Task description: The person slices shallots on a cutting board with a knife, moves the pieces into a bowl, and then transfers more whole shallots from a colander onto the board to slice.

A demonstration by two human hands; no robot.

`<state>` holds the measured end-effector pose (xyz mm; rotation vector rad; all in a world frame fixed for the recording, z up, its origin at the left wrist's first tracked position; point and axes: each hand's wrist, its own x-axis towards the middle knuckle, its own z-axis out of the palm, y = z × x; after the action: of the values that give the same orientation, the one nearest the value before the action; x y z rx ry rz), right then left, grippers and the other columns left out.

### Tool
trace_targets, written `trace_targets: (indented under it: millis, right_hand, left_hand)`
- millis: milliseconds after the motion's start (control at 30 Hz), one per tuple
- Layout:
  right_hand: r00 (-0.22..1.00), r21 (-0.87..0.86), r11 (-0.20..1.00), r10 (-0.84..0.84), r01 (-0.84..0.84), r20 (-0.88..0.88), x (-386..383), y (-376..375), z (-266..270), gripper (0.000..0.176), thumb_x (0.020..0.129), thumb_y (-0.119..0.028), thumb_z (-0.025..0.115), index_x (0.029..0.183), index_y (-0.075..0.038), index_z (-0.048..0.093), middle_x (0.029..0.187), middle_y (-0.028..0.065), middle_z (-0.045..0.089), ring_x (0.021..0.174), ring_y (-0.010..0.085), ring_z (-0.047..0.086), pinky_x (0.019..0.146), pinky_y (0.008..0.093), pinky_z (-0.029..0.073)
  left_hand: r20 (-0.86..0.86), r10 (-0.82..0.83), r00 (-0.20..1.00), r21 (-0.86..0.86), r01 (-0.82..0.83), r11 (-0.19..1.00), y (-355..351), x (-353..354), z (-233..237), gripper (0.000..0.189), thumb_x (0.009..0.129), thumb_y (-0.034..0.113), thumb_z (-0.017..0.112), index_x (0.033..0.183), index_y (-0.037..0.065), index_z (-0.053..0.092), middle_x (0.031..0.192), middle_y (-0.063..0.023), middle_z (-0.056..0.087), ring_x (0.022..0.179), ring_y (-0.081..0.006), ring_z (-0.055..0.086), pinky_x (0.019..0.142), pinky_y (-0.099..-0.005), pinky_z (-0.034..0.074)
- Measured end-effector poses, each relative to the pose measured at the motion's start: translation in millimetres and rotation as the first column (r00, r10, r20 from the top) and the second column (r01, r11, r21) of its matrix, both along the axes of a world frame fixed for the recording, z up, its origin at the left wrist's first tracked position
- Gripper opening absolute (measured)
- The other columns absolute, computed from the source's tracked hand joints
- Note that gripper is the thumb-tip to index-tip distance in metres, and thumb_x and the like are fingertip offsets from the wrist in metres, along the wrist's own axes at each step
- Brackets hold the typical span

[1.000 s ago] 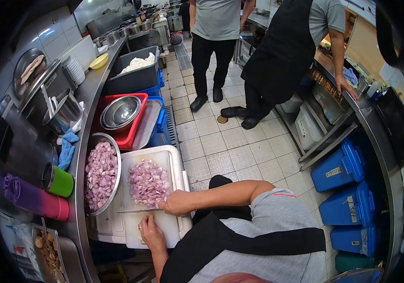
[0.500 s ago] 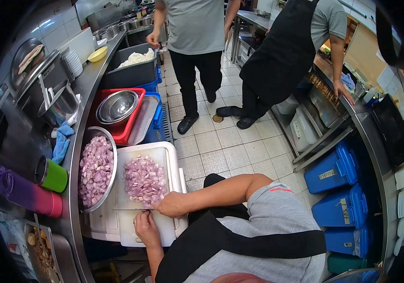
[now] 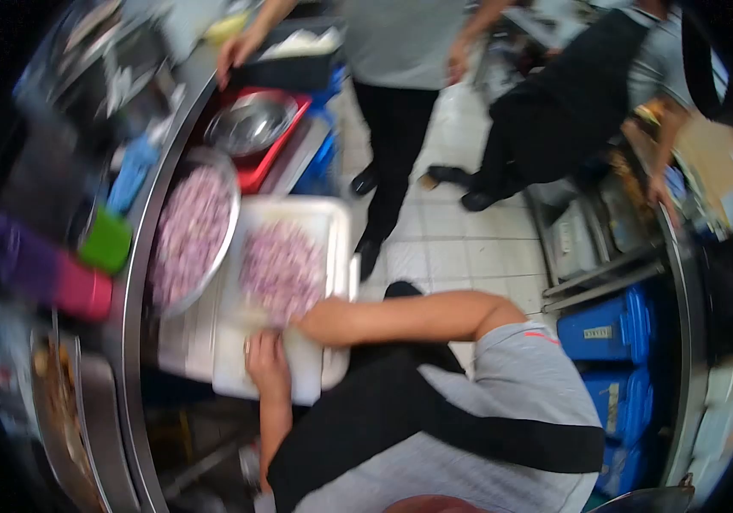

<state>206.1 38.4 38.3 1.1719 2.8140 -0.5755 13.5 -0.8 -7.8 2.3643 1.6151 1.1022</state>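
Observation:
The whole view is smeared by motion. On a white cutting board [image 3: 302, 386] lies a pile of sliced pinkish shallots [image 3: 283, 269]. My right hand [image 3: 323, 321] is closed at the near edge of the pile, around a knife whose thin blade showed in the earlier view; now the blade is hardly visible. My left hand [image 3: 267, 363], a ring on one finger, rests on the board just below, fingers bent and together; whatever is under them is hidden. Beside the board, a large metal bowl [image 3: 235, 224] is filled with more cut shallots.
A red tray [image 3: 291, 124] bears metal bowls [image 3: 253, 124]. Left, a steel counter [image 3: 133, 342] holds a green cup [image 3: 105, 241] and a purple-pink bottle [image 3: 50, 269]. Two people [image 3: 409, 51] [image 3: 571, 94] stand ahead. Blue lidded bins [image 3: 601, 329] line the right.
The camera has shifted, so the board appears higher. The nearer person has stepped closer and put a hand toward the counter edge. My hands stay together at the pile's edge.

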Motion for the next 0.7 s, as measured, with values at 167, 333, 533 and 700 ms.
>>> trace_targets:
  millis: [167, 333, 533, 700]
  right_hand:
    - [0.993, -0.021, 0.998, -0.069, 0.067, -0.091, 0.5, -8.4, -10.7, 0.019, 0.091, -0.018, 0.052, 0.101, -0.002, 0.048, 0.073, 0.0203, 0.067, 0.069, 0.0392, 0.068, 0.058, 0.0519, 0.052]
    - [0.997, -0.038, 0.998, -0.054, 0.052, -0.063, 1.8, -8.6, 22.4, 0.025, 0.094, -0.025, 0.055, 0.099, -0.002, 0.047, 0.068, 0.0198, 0.065, 0.066, 0.0407, 0.066, 0.057, 0.0519, 0.051]
    - [0.995, -0.038, 0.995, -0.091, 0.089, -0.047, -3.7, -9.6, 8.0, 0.018, 0.092, -0.017, 0.051, 0.1, 0.0, 0.051, 0.075, 0.0208, 0.068, 0.073, 0.0382, 0.069, 0.061, 0.0504, 0.053]
    - [0.998, -0.073, 0.996, -0.059, 0.06, 0.024, 1.6, -14.2, 31.5, 0.027, 0.096, -0.024, 0.052, 0.104, 0.001, 0.047, 0.072, 0.0225, 0.066, 0.07, 0.0421, 0.066, 0.063, 0.0527, 0.052]
  left_hand:
    - [0.033, 0.05, 0.998, 0.039, -0.052, 0.998, 0.7, 0.7, 0.3, 0.014, 0.078, -0.001, 0.069, 0.091, 0.002, 0.065, 0.093, -0.0134, 0.066, 0.086, -0.0324, 0.063, 0.078, -0.0409, 0.051]
    - [0.008, 0.081, 0.997, 0.013, -0.081, 0.997, -4.0, 3.5, 9.9, 0.013, 0.077, 0.0, 0.071, 0.087, 0.003, 0.063, 0.092, -0.0104, 0.067, 0.085, -0.0296, 0.063, 0.075, -0.0388, 0.051]
    - [-0.037, 0.097, 0.995, 0.016, -0.096, 0.995, -3.3, 2.9, 5.7, 0.013, 0.077, 0.002, 0.071, 0.087, 0.002, 0.063, 0.093, -0.0112, 0.067, 0.086, -0.0291, 0.064, 0.075, -0.0382, 0.052]
    - [-0.045, 0.082, 0.996, 0.048, -0.08, 0.996, -4.0, 2.3, 5.2, 0.01, 0.078, 0.001, 0.069, 0.086, 0.002, 0.064, 0.093, -0.0115, 0.067, 0.086, -0.0291, 0.064, 0.074, -0.0384, 0.053]
